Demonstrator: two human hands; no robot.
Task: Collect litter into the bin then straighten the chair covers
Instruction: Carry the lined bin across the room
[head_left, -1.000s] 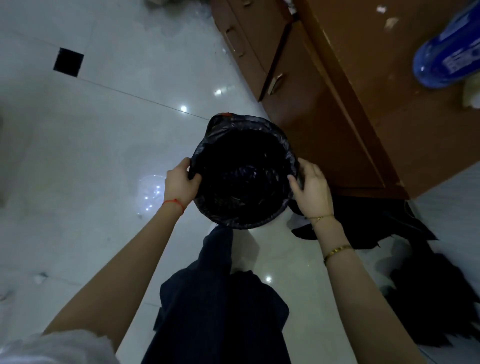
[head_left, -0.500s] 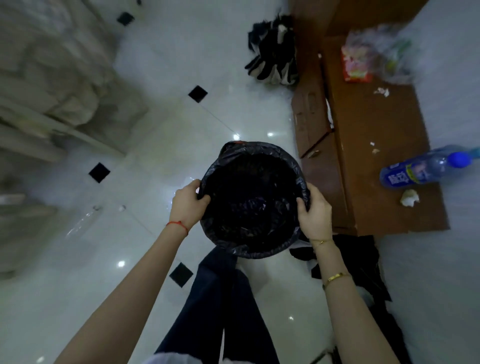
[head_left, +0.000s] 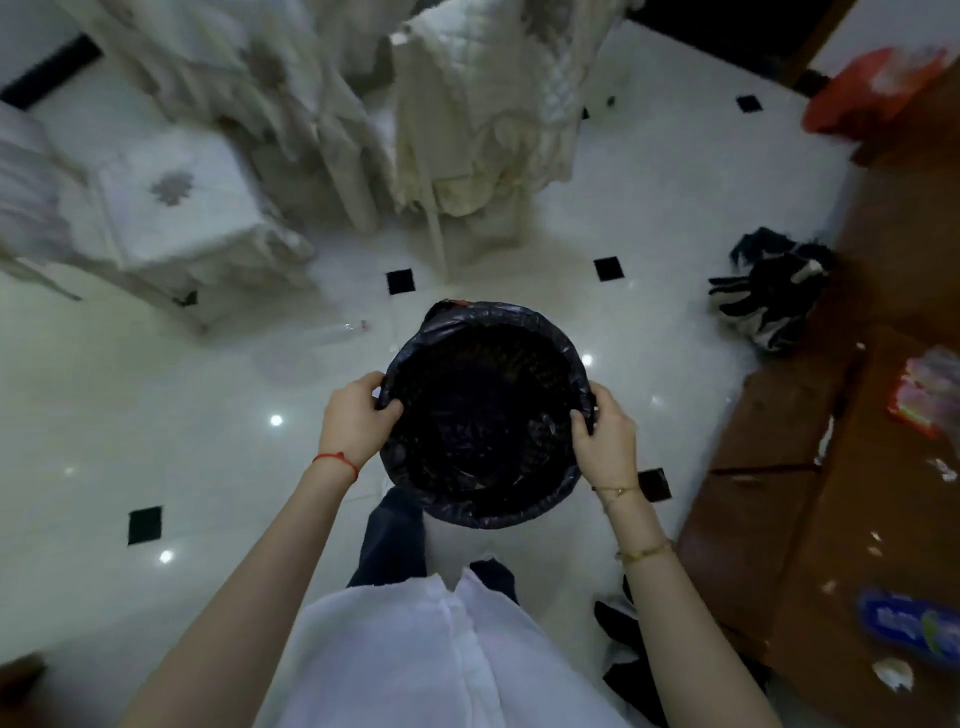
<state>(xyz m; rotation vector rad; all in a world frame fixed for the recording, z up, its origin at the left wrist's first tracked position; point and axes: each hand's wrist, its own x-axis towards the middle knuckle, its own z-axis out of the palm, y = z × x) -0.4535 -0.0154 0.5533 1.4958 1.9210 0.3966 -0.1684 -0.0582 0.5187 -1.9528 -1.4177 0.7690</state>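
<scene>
I hold a round bin (head_left: 483, 415) lined with a black bag in front of me, above the white tiled floor. My left hand (head_left: 356, 421) grips its left rim and my right hand (head_left: 605, 434) grips its right rim. A clear plastic bottle (head_left: 332, 332) lies on the floor ahead to the left. Chairs with rumpled cream covers (head_left: 467, 119) stand at the top, and another covered seat (head_left: 171, 197) is at the left. On the brown desk (head_left: 810, 467) at the right lie a blue bottle (head_left: 914, 626), a crumpled tissue (head_left: 893, 673) and small paper scraps.
A black and white bag (head_left: 774, 291) sits on the floor by the desk. A pink snack packet (head_left: 924, 395) and a red bag (head_left: 857, 93) lie on the desk. Dark cloth (head_left: 623, 649) lies on the floor by my right leg.
My view has swung up and left, away from the desk toward the covered chairs. Both hands keep their hold on the bin's rim, and it has moved along with me.
</scene>
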